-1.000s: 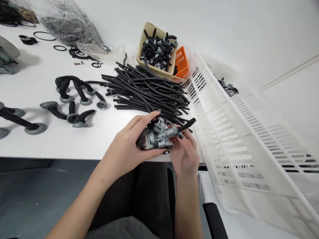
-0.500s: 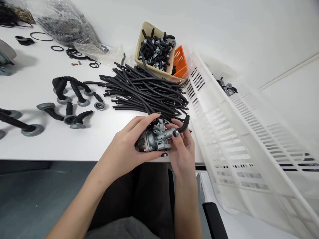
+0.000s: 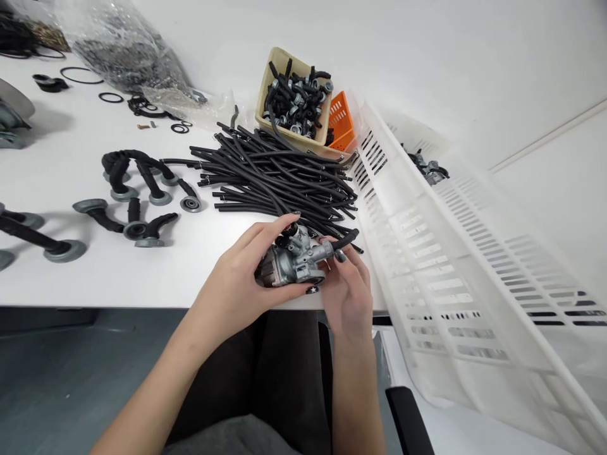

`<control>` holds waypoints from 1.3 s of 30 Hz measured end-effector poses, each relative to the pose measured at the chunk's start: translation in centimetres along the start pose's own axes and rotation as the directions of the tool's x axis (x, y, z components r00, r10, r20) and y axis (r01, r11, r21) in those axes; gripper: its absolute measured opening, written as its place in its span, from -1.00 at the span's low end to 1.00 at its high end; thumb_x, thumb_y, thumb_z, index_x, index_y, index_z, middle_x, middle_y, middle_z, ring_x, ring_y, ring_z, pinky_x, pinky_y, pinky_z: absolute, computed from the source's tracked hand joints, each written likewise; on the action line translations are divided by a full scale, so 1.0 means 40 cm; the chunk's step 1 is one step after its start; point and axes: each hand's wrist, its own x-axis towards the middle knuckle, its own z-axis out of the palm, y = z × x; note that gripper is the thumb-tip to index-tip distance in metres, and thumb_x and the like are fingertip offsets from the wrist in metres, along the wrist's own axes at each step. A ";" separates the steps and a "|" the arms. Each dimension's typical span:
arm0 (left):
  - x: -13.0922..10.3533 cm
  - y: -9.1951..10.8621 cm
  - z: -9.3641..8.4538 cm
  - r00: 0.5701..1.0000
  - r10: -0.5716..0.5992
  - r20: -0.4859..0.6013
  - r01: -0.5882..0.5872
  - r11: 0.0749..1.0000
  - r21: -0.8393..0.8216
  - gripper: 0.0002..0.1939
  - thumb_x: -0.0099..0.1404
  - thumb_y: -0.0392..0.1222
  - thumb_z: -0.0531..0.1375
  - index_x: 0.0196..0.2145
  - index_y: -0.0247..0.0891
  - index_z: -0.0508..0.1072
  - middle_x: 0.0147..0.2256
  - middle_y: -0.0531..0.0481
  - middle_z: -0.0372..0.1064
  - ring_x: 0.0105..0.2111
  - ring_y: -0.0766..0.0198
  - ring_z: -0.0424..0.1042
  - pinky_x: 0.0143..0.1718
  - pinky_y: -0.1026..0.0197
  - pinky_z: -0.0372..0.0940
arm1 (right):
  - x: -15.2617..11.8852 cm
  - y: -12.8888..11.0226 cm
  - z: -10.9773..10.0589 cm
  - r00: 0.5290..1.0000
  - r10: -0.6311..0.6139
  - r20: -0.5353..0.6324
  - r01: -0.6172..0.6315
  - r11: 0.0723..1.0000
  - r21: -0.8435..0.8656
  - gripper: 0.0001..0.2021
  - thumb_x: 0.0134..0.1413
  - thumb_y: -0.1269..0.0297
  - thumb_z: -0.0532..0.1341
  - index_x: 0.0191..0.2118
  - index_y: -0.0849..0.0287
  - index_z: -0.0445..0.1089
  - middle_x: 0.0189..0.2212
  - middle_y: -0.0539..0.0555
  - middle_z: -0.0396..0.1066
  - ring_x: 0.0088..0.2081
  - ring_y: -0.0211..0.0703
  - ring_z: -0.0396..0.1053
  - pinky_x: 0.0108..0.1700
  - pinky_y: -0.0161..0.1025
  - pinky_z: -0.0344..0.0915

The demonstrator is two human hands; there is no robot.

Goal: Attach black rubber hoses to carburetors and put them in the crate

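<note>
My left hand (image 3: 239, 268) is wrapped round a silver metal carburetor (image 3: 294, 260), thumb along its near side and fingers over the far side. The carburetor is tilted on its side above the table's front edge. From its right end sticks a cap with a bent black rubber boot (image 3: 346, 240). My right hand (image 3: 351, 284) is closed on this cap, the thumb at the base of the boot and the fingers behind, partly hidden. Just beyond both hands lies a pile of black rubber hoses (image 3: 279, 170) with small clips on their ends.
Several loose caps with black boots (image 3: 150, 234) stand and lie on the left. Behind the hoses are a cream bin (image 3: 265, 79) full of such caps and an orange basket (image 3: 342, 120). A tall white slotted crate (image 3: 427, 253) borders the right. A plastic bag of parts (image 3: 123, 50) sits at back left.
The boot's free end has swung from pointing up to lying lower and more to the right, as my right fingers turn the cap. My left hand still grips the carburetor.
</note>
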 end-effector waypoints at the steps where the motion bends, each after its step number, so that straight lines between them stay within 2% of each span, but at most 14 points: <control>1: 0.000 0.000 0.000 1.000 -0.002 0.000 0.002 1.000 0.001 -0.24 0.18 -0.10 0.35 0.28 -0.06 0.16 0.14 -0.05 0.33 0.14 0.07 0.34 0.13 0.07 0.29 | 0.000 0.000 -0.001 1.000 -0.007 0.011 0.007 1.000 0.007 -0.88 0.10 0.20 0.31 -0.25 0.06 0.54 -0.24 0.02 0.45 -0.18 -0.15 0.37 -0.07 -0.18 0.30; 4: -0.002 0.000 -0.001 1.000 -0.006 -0.013 0.006 1.000 0.007 -0.22 0.16 -0.12 0.36 0.28 -0.07 0.16 0.13 -0.03 0.34 0.13 0.10 0.35 0.11 0.12 0.31 | 0.000 0.000 -0.001 0.999 -0.027 0.021 0.027 0.999 0.027 -0.93 0.08 0.26 0.32 -0.30 0.09 0.52 -0.24 0.02 0.45 -0.19 -0.16 0.36 -0.07 -0.19 0.28; 9: -0.003 -0.003 0.001 1.000 -0.005 -0.020 0.005 1.000 0.017 -0.21 0.17 -0.12 0.36 0.28 -0.09 0.16 0.13 -0.01 0.34 0.13 0.15 0.35 0.11 0.19 0.30 | 0.002 0.001 0.003 1.000 0.010 -0.027 -0.009 0.998 0.061 -0.93 0.04 0.26 0.37 -0.31 0.06 0.51 -0.28 -0.03 0.46 -0.23 -0.22 0.37 -0.12 -0.23 0.29; 16: -0.002 -0.004 0.001 0.999 0.048 0.006 -0.048 0.999 0.005 -0.22 0.16 -0.13 0.37 0.28 -0.07 0.15 0.14 -0.02 0.31 0.14 0.15 0.34 0.09 0.19 0.32 | -0.001 -0.007 0.009 0.998 0.043 -0.048 -0.045 0.998 -0.044 -0.72 -0.02 0.12 0.42 -0.14 0.01 0.55 -0.18 0.04 0.47 -0.19 -0.16 0.40 -0.15 -0.20 0.36; 21: -0.006 0.002 -0.004 0.998 0.056 0.031 -0.056 0.998 0.007 -0.25 0.19 -0.14 0.35 0.27 -0.03 0.15 0.13 0.01 0.30 0.12 0.18 0.35 0.09 0.21 0.32 | -0.001 -0.010 0.010 0.998 0.043 -0.037 -0.047 0.994 -0.096 -0.68 -0.03 0.08 0.42 -0.10 -0.03 0.55 -0.17 0.03 0.46 -0.21 -0.16 0.41 -0.15 -0.17 0.38; 28: -0.003 0.003 -0.003 0.998 0.058 0.030 -0.058 0.998 0.006 -0.25 0.18 -0.14 0.35 0.27 0.00 0.16 0.12 0.02 0.31 0.10 0.18 0.36 0.08 0.21 0.32 | 0.002 -0.002 0.007 0.999 -0.034 -0.007 0.033 0.995 -0.094 -0.84 -0.01 0.11 0.41 -0.28 0.01 0.58 -0.16 0.03 0.46 -0.18 -0.14 0.38 -0.19 -0.19 0.35; 33: -0.003 0.000 0.001 1.000 0.029 0.001 -0.029 1.000 -0.010 -0.23 0.15 -0.13 0.37 0.26 -0.05 0.18 0.10 -0.01 0.34 0.09 0.12 0.38 0.06 0.17 0.34 | 0.001 -0.003 0.007 1.000 0.007 -0.014 -0.008 1.000 -0.026 -0.82 0.02 0.14 0.38 -0.25 0.05 0.58 -0.18 0.05 0.45 -0.19 -0.14 0.37 -0.13 -0.16 0.34; 36: -0.004 0.001 -0.001 1.000 0.019 -0.006 -0.019 1.000 -0.010 -0.23 0.15 -0.14 0.37 0.26 -0.04 0.18 0.11 -0.01 0.34 0.10 0.11 0.38 0.07 0.15 0.34 | 0.000 -0.001 0.002 1.000 -0.009 0.000 0.009 1.000 -0.006 -0.83 0.04 0.17 0.35 -0.24 0.06 0.59 -0.16 0.06 0.45 -0.15 -0.10 0.37 -0.05 -0.13 0.32; 39: -0.003 0.002 -0.001 1.000 0.010 -0.013 -0.010 1.000 -0.006 -0.22 0.14 -0.14 0.37 0.26 -0.03 0.18 0.12 -0.01 0.35 0.10 0.11 0.38 0.09 0.13 0.33 | -0.001 0.001 -0.002 1.000 -0.018 0.013 0.018 1.000 0.002 -0.88 0.05 0.21 0.32 -0.28 0.07 0.58 -0.14 0.07 0.45 -0.15 -0.10 0.37 -0.06 -0.15 0.31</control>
